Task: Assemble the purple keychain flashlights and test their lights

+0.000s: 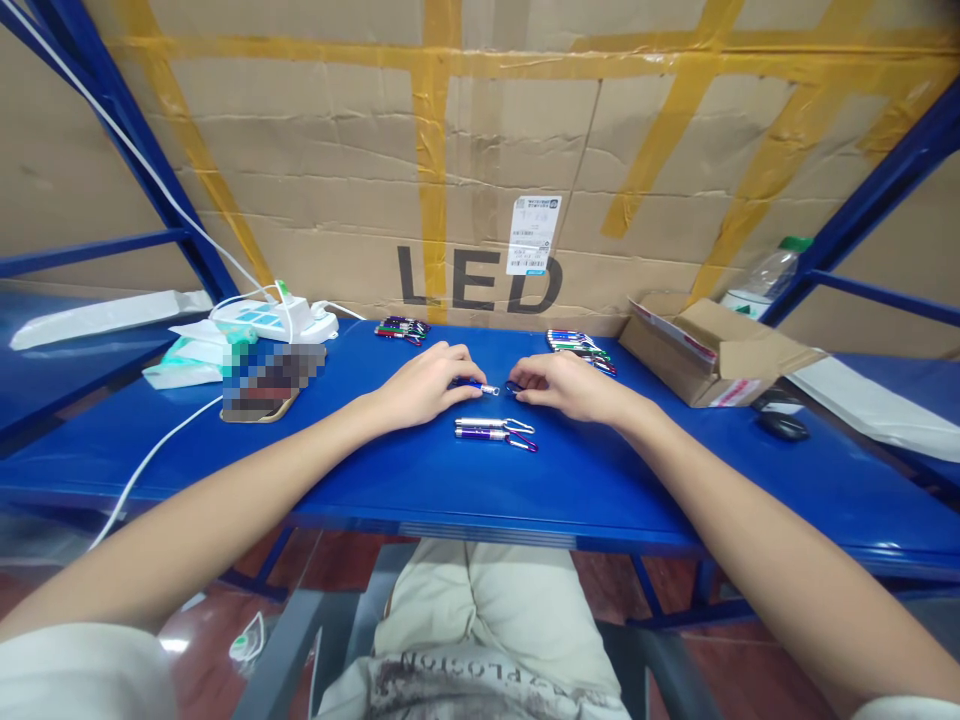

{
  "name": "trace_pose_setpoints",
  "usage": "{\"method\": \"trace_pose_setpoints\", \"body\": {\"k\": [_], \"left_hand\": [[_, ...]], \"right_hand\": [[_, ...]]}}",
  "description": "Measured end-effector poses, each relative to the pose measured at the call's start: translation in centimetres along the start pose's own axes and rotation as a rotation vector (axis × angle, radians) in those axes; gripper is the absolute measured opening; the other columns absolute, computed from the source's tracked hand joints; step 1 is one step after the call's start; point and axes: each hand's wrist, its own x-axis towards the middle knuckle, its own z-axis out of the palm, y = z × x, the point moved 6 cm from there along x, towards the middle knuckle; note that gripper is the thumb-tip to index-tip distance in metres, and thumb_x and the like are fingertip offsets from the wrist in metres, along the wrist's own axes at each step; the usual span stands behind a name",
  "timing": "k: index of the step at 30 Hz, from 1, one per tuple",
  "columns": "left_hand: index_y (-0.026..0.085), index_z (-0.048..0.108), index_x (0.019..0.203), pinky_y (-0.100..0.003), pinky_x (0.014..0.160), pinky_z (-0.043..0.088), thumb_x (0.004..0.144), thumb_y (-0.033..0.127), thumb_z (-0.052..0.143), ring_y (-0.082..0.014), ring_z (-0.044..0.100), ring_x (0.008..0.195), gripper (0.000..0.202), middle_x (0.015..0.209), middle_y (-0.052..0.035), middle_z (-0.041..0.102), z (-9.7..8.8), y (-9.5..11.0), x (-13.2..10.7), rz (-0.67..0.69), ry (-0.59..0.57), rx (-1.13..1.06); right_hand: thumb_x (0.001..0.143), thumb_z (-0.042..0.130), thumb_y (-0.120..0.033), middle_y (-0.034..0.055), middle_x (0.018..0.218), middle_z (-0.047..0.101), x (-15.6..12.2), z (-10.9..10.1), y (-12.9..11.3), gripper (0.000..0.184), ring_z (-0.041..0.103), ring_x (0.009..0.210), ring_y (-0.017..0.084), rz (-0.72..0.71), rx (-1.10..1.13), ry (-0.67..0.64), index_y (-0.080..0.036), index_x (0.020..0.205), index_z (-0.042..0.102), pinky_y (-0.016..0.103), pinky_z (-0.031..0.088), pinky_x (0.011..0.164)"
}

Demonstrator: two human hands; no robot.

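My left hand (pixel 431 385) is closed on a small blue keychain flashlight (pixel 480 386), whose silver ring end points right. A dark carabiner clip (pixel 513 387) is pinched in the fingers of my right hand (pixel 566 387), just right of that ring; whether the two parts touch I cannot tell. In front of my hands, a silver flashlight (pixel 480 424) and a purple flashlight (pixel 481 434) lie side by side, each with a carabiner at its right end. Behind my right hand lies a row of several flashlights (pixel 574 345), partly hidden by it. Another small group of flashlights (pixel 403 328) rests behind my left hand.
A large taped carton (pixel 337 180) walls off the back of the blue table (pixel 420 490). On the right are an open cardboard box (pixel 705 350), a black mouse (pixel 782 424) and a plastic bottle (pixel 772 270). On the left are a power strip (pixel 281 318), a phone-like object (pixel 274 385) and a tissue pack (pixel 199 355).
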Motion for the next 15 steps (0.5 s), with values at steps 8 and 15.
{"method": "trace_pose_setpoints", "body": {"k": [8,15], "left_hand": [[0.024,0.078,0.124,-0.040,0.098,0.049,0.110,0.040,0.059,-0.0266,0.066,0.109,0.028,0.116,-0.0081,0.068,-0.15,0.10,0.08,0.013,0.023,-0.055],[0.024,0.079,0.122,-0.039,0.096,0.051,0.110,0.041,0.059,-0.0247,0.069,0.104,0.029,0.114,-0.0081,0.069,-0.32,0.21,0.09,0.020,0.051,-0.114]], "right_hand": [[0.097,0.071,-0.032,0.0062,0.094,0.082,-0.04,-0.24,-0.15,0.017,0.077,0.087,0.024,0.019,0.149,0.070,-0.021,0.109,0.074,0.035,0.057,0.082],[0.095,0.072,-0.038,0.0061,0.094,0.083,-0.09,-0.69,-0.68,0.019,0.077,0.085,0.023,0.008,0.224,0.161,-0.021,0.104,0.075,0.037,0.060,0.083]]}}
